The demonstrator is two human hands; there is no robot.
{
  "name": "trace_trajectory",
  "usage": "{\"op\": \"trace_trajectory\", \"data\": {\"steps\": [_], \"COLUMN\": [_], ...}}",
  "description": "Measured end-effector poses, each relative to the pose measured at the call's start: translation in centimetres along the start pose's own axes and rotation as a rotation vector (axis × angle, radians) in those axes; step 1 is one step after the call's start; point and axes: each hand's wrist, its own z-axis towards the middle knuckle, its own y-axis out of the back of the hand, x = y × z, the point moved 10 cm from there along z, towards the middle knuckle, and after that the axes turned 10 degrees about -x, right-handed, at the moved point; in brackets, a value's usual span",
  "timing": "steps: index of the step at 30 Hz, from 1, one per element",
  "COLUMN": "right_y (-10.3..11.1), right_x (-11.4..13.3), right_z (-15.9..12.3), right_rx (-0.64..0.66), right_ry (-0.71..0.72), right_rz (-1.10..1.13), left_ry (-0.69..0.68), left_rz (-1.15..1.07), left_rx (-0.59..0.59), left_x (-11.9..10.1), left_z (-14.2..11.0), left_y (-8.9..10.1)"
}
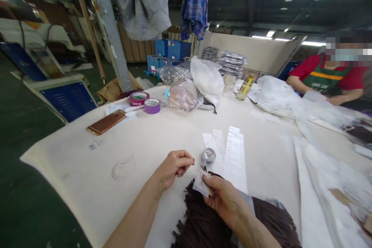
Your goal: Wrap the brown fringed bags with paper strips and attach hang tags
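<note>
My left hand [173, 167] hovers over the white table [87, 170] with its fingertips pinched together; whatever it holds is too small to make out. My right hand [225, 199] grips a small clear plastic packet [201, 183] with a white label, held above a dark brown fringed cloth [203, 221] lying at the table's near edge. Just beyond the packet sits a small roll of clear tape [208, 155]. Long white paper strips [234, 155] lie beside it.
A gold phone [106, 121] and two purple tape rolls [147, 102] lie at the left. Plastic bags [203, 81] of goods stand at the back. Clear bags and white sheets [319, 162] cover the right side. A person in a red shirt [325, 77] works at the far right.
</note>
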Motion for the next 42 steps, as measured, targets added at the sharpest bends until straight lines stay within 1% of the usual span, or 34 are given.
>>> {"op": "trace_trajectory", "data": {"steps": [2, 4, 6, 8, 11, 12, 13, 16, 18, 20, 22, 24, 27, 29, 31, 34, 35, 36, 38, 39, 40, 41, 42], "right_y": [0.1, 0.0, -0.1, -0.1, -0.4, -0.5, -0.6, -0.7, -0.8, -0.9, -1.0, -1.1, -0.5, 0.4, 1.2, 1.8, 1.8, 1.8, 1.6, 1.6, 1.7, 1.9, 2.4], "right_x": [0.0, 0.0, 0.0, 0.0, -0.1, -0.1, 0.0, 0.1, 0.1, 0.2, 0.3, 0.5, 1.5, 2.6, 3.6, 4.1, 4.0, 3.8, 3.6, 3.5, 3.7, 4.0, 4.6], "right_z": [0.1, 0.2, 0.3, 0.4, 0.4, 0.4, 0.3, -0.2, -0.4, -0.6, -0.8, -1.2, -1.8, -2.1, -2.2, -2.1, -2.0, -2.0, -1.9, -1.8, -1.8, -1.8, -1.9], "right_rx": [-0.047, -0.068, -0.084, -0.096, -0.064, -0.044, -0.026, 0.007, 0.018, 0.026, 0.028, 0.027, -0.008, -0.064, -0.111, -0.134, -0.135, -0.130, -0.103, -0.084, -0.065, -0.052, -0.050], "right_ry": [0.003, 0.014, 0.035, 0.061, 0.093, 0.099, 0.101, 0.091, 0.081, 0.081, 0.091, 0.113, 0.164, 0.214, 0.257, 0.275, 0.272, 0.270, 0.273, 0.276, 0.286, 0.308, 0.349], "right_rz": [-0.012, -0.014, 0.003, 0.022, 0.043, 0.046, 0.048, 0.042, 0.031, 0.016, -0.003, -0.028, -0.086, -0.125, -0.151, -0.168, -0.169, -0.165, -0.145, -0.140, -0.153, -0.189, -0.258], "left_ry": [-0.030, -0.053, -0.057, -0.048, -0.045, -0.049, -0.062, -0.171, -0.237, -0.230, -0.168, -0.112, -0.098, -0.116, -0.177, -0.315, -0.333, -0.320, -0.210, -0.140, -0.096, -0.095, -0.142], "left_rz": [0.045, 0.090, 0.133, 0.173, 0.239, 0.274, 0.318, 0.414, 0.387, 0.310, 0.224, 0.165, 0.155, 0.204, 0.381, 0.870, 1.028, 1.168, 1.374, 1.440, 1.483, 1.513, 1.535], "left_rx": [-0.004, 0.007, 0.025, 0.074, 0.197, 0.193, 0.145, -0.107, -0.210, -0.274, -0.335, -0.360, -0.375, -0.385, -0.386, -0.378, -0.388, -0.407, -0.434, -0.415, -0.381, -0.350, -0.340], "left_x": [0.0, 0.2, 0.8, 1.7, 3.0, 3.4, 3.5, 2.5, 1.4, 0.9, 1.0, 1.2, 0.7, -0.3, -2.0, -5.1, -5.8, -6.1, -5.8, -5.2, -4.6, -4.3, -4.4], "left_z": [-2.0, -4.0, -5.8, -7.2, -8.6, -8.6, -8.4, -7.4, -6.9, -6.2, -5.5, -4.7, -3.9, -3.8, -4.1, -5.0, -5.2, -5.3, -5.2, -5.1, -5.0, -4.8, -4.5], "left_y": [0.1, -0.3, -1.1, -2.4, -4.9, -5.2, -4.9, -2.8, -1.7, -1.0, -0.4, -0.2, 0.2, 0.9, 1.9, 3.3, 4.1, 5.1, 7.7, 8.8, 9.5, 9.7, 9.5]}}
